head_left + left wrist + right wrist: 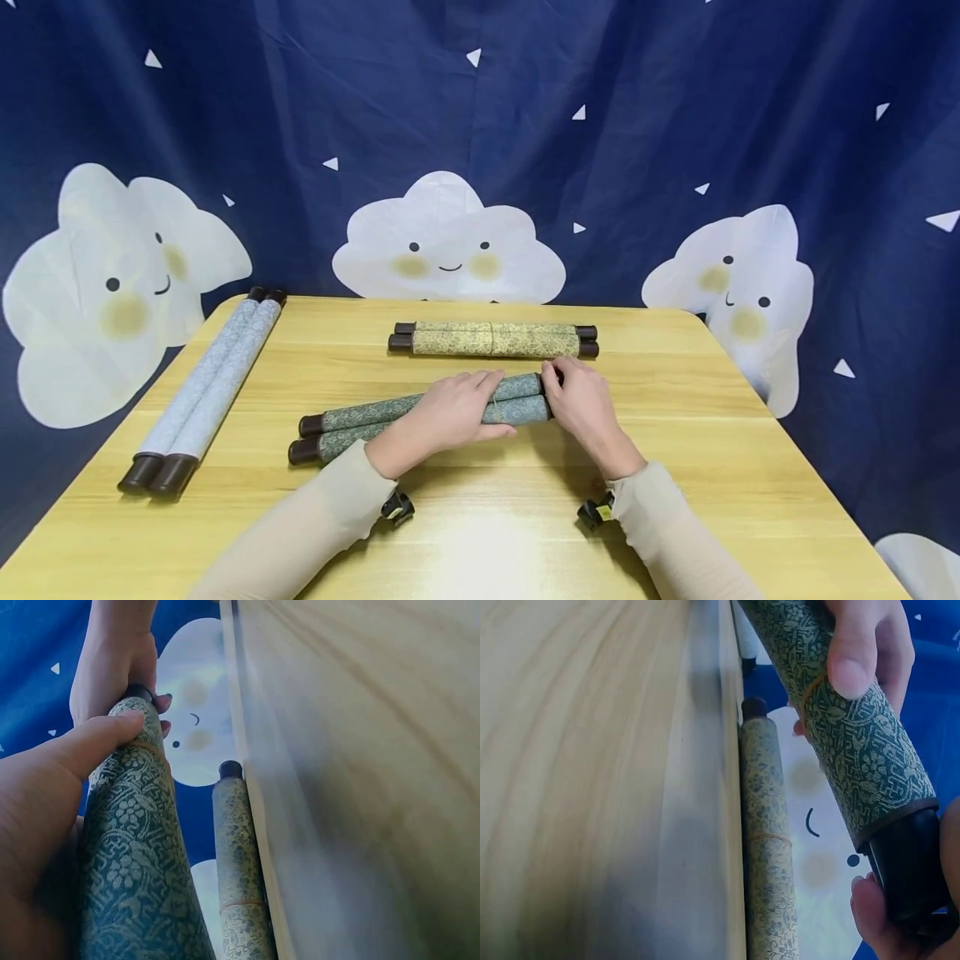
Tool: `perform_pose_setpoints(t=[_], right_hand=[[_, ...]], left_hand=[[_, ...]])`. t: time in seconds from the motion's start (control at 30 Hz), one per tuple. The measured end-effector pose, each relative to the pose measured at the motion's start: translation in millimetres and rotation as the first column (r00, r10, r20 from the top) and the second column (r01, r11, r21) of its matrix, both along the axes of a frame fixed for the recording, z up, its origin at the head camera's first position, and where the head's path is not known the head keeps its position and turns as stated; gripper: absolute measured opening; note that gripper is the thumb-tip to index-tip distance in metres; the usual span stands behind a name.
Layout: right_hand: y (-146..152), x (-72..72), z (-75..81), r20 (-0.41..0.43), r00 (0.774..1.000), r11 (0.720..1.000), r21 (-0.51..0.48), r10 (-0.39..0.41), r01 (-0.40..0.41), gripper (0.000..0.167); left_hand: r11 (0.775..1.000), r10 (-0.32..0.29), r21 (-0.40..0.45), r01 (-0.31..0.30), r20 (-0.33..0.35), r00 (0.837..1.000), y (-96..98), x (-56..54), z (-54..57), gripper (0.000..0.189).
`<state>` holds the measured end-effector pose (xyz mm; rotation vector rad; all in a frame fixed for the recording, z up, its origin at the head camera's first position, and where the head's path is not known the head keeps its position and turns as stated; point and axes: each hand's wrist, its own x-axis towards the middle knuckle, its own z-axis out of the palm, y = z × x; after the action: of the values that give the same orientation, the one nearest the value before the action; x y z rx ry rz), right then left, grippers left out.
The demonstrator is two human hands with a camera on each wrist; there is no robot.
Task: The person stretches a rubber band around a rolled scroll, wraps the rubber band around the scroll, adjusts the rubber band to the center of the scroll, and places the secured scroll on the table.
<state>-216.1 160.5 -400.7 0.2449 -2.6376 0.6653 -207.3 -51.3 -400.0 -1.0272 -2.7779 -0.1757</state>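
Three paired scrolls come through on my head view. The green brocade scroll (375,412) lies aslant near the middle of the worktop (675,400): two parallel rolls in patterned cloth, bound by a thin band (495,406), with dark brown end caps (303,452). I count two caps clearly at its left end; the right hand (585,404) hides most of the other end. The left hand (450,410) lies over the rolls, gripping them just beside the band. I can't tell whether the scroll touches the wood underneath. Beyond it lies one yellow scroll (517,343), banded too, and along the left edge one pale blue-grey scroll (228,383). Each is a pair of rolls with four dark caps showing.

On my left wrist feed, pale flowers stand out on blue-green cloth. The left thumb presses across it, the right hand is at the far cap, and the near end is cut off. Only one roll of the yellow scroll shows, its lower end out of frame.

My right wrist feed gives me one black-looking cap close up, held in the right fingers, though that hand is largely cropped. The left thumb lies by the band, its fingers partly hidden behind the roll.
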Motion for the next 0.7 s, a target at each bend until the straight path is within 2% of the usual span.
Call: perform_pose_setpoints(t=[0.13, 0.43, 0.7], right_hand=[[2, -0.1, 1.0, 0.045, 0.999, 1.000, -0.004, -0.007, 0.007, 0.037], [10, -5.6, 2.6, 0.038, 0.999, 0.999, -0.012, -0.038, 0.038, 0.032], [14, -5.7, 6.4, 0.085, 0.995, 0.999, -0.007, -0.050, 0.051, 0.037]], left_hand=[[1.000, -0.005, -0.011, 0.005, 0.020, 1.000, -2.1, -0.4, 1.2, 0.090], [0.999, 0.040, -0.018, -0.039, 0.067, 0.997, -8.1, -2.4, 2.3, 0.090], [0.998, 0.056, -0.027, -0.054, 0.076, 0.996, -11.7, -4.5, 3.2, 0.089]])
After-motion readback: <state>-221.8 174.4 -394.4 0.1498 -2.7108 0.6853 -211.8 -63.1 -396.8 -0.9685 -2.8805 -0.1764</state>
